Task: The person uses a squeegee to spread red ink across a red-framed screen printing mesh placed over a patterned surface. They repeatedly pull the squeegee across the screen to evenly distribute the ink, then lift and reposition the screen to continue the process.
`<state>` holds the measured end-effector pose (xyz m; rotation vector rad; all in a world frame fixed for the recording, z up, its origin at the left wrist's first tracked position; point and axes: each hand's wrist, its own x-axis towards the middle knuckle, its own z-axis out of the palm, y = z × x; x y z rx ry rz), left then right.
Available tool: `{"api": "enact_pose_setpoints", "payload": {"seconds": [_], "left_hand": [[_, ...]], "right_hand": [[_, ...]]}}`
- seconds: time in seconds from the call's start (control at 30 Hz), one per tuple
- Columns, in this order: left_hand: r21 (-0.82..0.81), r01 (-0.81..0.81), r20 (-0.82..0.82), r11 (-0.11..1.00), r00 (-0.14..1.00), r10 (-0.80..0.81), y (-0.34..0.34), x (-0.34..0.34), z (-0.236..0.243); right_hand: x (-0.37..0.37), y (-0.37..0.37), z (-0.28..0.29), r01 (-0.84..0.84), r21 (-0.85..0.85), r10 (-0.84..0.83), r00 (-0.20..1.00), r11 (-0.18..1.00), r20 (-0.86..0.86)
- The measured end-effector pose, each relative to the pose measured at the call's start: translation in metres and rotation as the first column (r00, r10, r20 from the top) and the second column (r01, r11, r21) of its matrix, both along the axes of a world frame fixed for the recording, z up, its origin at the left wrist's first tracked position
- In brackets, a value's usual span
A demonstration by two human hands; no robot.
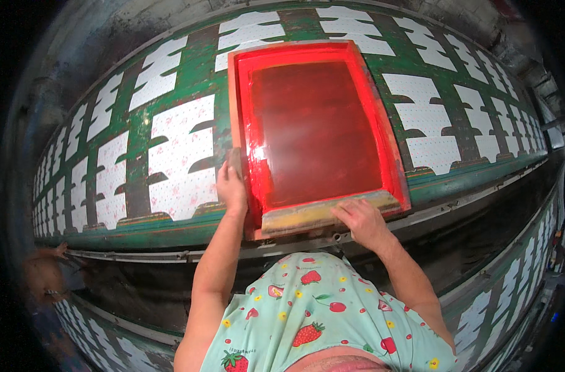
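Note:
A large screen-printing frame [235, 102] lies on the long green table, its inner border coated bright red around a dark red mesh [313, 130]. My left hand [231, 191] is closed on the frame's left side, by a small brown wooden piece [234, 160]. Across the frame's near end rests a wide squeegee [295, 218] with a worn yellowish face. My right hand [364, 223] grips it right of its middle, fingers over the top edge. White fabric pieces with a small print [182, 158] lie left of the frame, similar dotted pieces [425, 124] to the right.
The green table [202, 53] carries rows of cut white pieces. A metal rail [475, 197] runs along its near edge. Behind me stands another table with white pieces [512, 291]. At the lower left, a blurred shape looks like another person's arm [47, 270].

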<state>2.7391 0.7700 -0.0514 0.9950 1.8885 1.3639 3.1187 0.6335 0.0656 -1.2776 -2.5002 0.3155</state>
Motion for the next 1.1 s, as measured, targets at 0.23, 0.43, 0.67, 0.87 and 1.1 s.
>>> {"api": "enact_pose_setpoints", "payload": {"seconds": [0.23,0.43,0.67,0.87,1.1], "left_hand": [[0.146,0.022,-0.229,0.989,0.973,0.013,-0.005,0.012,0.002],[0.216,0.046,-0.171,0.975,0.985,-0.009,-0.010,0.011,0.008],[0.214,0.042,-0.061,0.976,0.998,-0.030,-0.008,0.010,0.004],[0.188,0.084,-0.065,0.978,0.995,-0.073,-0.010,0.006,0.002],[0.168,0.042,0.000,0.985,0.999,-0.042,-0.015,0.004,0.002]], "right_hand": [[-0.042,0.035,0.006,0.047,-0.135,-0.026,0.988,0.990,0.153],[-0.039,0.014,0.010,0.076,-0.147,-0.049,0.983,0.986,0.178],[-0.049,-0.012,-0.011,0.078,0.017,-0.079,0.993,0.997,0.089],[-0.049,0.032,-0.031,0.066,0.135,-0.079,0.993,0.989,0.092],[-0.050,0.175,-0.045,0.057,0.215,-0.087,0.987,0.975,0.137]]}}
